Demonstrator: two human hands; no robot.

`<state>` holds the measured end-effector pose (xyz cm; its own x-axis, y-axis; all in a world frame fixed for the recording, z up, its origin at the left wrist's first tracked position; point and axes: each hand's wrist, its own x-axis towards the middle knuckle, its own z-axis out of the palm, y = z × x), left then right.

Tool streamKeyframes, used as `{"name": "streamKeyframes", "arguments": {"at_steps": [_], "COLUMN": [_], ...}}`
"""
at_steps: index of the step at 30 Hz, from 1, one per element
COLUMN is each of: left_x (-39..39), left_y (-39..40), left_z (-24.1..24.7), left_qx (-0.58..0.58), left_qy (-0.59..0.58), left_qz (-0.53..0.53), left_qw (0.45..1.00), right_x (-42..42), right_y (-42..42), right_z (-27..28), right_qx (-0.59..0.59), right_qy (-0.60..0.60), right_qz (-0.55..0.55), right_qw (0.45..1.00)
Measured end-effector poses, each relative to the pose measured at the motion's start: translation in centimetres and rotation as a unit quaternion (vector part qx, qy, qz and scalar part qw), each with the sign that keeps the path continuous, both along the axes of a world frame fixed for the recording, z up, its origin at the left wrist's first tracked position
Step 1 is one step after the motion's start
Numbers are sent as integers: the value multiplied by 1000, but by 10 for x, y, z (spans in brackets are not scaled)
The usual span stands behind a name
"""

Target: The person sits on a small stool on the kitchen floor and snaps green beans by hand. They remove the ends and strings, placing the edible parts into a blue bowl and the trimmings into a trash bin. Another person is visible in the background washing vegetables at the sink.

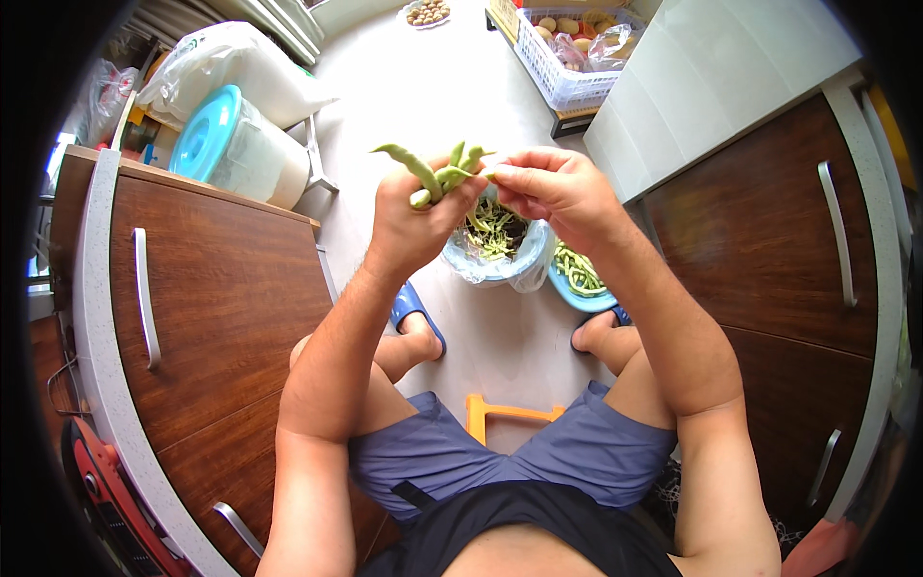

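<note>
Several green bean pods point(425, 177) stick up out of my left hand point(407, 223), which is closed around them. My right hand point(559, 187) pinches the tip of one green pod point(490, 174) between thumb and forefinger, close beside the left thumb. Below both hands stands a bin lined with a clear plastic bag point(526, 260). Green trimmings point(494, 234) and dark scraps lie inside it. Right of the bin, a blue basin point(570, 297) holds more green beans point(577, 270), partly hidden by my right forearm.
Dark wood cabinets point(216, 288) flank me on both sides. An orange stool point(476, 418) shows between my legs. Ahead are a white plastic basket point(555, 83) of potatoes and a plate of small round brown items point(429, 13). A blue-lidded container point(252, 155) sits at left.
</note>
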<state>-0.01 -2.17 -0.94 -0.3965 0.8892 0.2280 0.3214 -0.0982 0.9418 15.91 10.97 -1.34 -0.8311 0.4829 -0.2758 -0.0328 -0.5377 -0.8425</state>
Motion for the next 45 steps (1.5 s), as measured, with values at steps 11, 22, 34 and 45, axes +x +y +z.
{"name": "streamKeyframes", "arguments": {"at_steps": [11,22,34,45], "left_x": [-1,-7,11,24], "left_y": [1,-5,3,4], "left_z": [1,7,1,-3], "left_qx": [-10,-81,-30,40], "left_qy": [-163,104,-94,-136], "left_qz": [43,-30,14,91], "left_qw": [986,991,995,986], "right_x": [-18,1,-6,-21], "right_y": [-8,-4,-9,-35], "right_z": [-5,9,14,1], "right_qx": [68,602,440,57], "right_qy": [19,-66,-74,5], "right_qz": [-50,6,-55,-163], "right_qw": [996,796,893,985]}}
